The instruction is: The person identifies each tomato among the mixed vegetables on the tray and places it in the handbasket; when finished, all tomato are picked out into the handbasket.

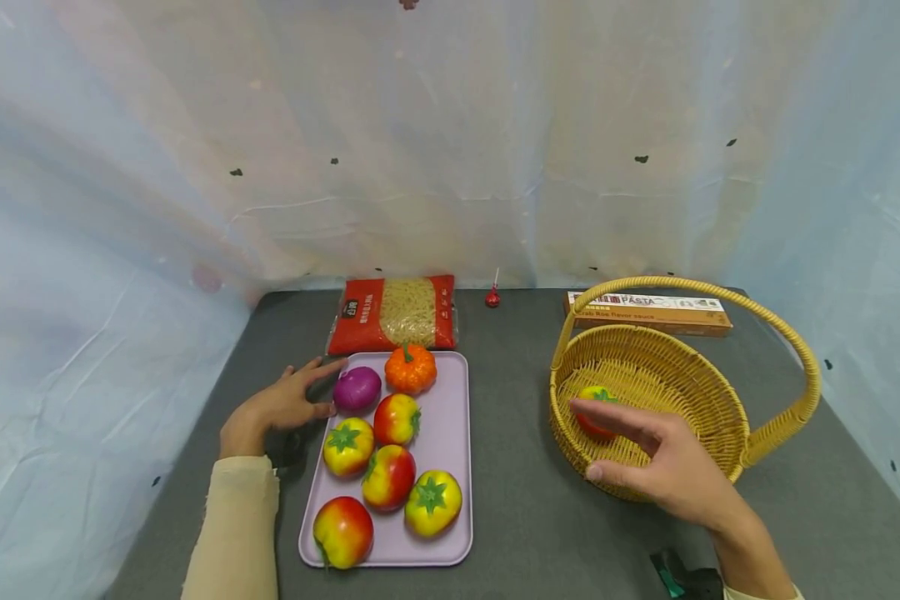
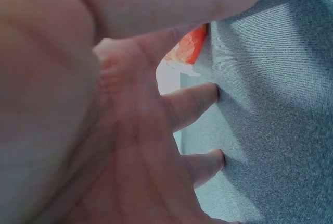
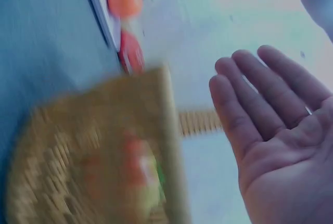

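My left hand (image 1: 281,408) has its fingers spread at the left rim of a lilac tray (image 1: 450,417), beside a purple onion (image 1: 357,389). In the left wrist view its fingertips (image 2: 210,92) come down at the grey tabletop. Also on the tray are a small orange pumpkin (image 1: 411,369) and several red-and-yellow fruits (image 1: 387,477) with green leafy tops. Over the near side of a yellow wicker basket (image 1: 682,367) hovers my right hand (image 1: 667,462), fingers straight and palm bare. One similar fruit (image 1: 598,392) lies in the basket, partly covered by that hand in the head view.
Behind the tray lies a red bag of pasta (image 1: 401,315). A red lollipop (image 1: 492,297) sits at the table's back edge. A pasta box (image 1: 652,315) lies behind the basket, whose tall handle (image 1: 783,329) arches up. Pale sheeting (image 1: 457,150) hangs around the table.
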A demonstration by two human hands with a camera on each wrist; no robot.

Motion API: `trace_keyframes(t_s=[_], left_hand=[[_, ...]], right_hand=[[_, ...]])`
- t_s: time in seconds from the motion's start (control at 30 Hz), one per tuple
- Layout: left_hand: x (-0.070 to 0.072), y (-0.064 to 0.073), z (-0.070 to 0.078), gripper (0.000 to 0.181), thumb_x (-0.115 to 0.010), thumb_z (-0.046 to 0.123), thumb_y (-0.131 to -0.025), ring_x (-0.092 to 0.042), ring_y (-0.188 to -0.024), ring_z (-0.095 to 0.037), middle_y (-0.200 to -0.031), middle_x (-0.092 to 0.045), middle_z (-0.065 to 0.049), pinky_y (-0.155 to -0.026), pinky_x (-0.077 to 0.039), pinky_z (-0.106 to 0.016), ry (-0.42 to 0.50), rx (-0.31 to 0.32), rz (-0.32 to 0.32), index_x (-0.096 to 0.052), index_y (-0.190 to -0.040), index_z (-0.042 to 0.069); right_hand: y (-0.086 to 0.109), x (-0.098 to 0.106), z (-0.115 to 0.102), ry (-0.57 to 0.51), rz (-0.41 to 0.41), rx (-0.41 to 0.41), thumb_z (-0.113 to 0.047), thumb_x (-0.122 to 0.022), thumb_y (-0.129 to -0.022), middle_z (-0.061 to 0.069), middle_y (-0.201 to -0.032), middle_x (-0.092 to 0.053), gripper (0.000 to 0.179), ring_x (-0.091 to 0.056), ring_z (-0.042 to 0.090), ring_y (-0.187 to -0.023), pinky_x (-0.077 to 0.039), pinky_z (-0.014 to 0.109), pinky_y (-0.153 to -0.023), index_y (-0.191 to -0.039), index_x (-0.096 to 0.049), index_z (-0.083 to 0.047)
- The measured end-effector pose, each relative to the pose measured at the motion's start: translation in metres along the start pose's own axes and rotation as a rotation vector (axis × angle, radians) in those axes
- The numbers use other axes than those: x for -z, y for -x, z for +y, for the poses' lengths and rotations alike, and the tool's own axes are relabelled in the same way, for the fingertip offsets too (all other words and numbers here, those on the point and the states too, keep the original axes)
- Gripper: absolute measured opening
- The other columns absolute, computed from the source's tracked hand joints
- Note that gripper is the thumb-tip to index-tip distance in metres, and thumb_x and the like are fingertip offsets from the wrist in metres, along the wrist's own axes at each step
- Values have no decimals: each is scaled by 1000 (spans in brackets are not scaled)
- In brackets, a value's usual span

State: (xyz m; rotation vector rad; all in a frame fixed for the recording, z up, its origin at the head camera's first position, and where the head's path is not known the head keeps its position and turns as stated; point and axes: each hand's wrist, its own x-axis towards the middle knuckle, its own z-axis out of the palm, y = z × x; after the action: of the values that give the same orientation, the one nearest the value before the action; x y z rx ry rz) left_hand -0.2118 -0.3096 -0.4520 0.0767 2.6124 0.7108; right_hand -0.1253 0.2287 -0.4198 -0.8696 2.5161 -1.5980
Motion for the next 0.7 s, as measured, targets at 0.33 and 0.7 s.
trace_keyframes(t_s=[0.33, 0.7], left_hand=[[1, 1, 1, 87, -79, 32, -98, 1, -159, -72, -180, -11, -31, -114, -12, -95, -3, -2, -3, -34, -173, 29], [1, 1, 0, 88, -79, 33, -98, 1, -159, -71, -181, -11, -30, -114, -12, -96, -8, 5, -1, -34, -173, 30]], right_hand=[[-26, -58, -2, -90, -256, -50, -25, -89, -94, -13, -146, -71, 61, -71, 22, -135, -59, 51, -114, -149, -67, -36], [-66, -121, 6, -124, -451, 38, -35, -90, -92, -1, -150, -72, 63, -70, 19, -135, -55, 33, -118, -150, -68, -27]])
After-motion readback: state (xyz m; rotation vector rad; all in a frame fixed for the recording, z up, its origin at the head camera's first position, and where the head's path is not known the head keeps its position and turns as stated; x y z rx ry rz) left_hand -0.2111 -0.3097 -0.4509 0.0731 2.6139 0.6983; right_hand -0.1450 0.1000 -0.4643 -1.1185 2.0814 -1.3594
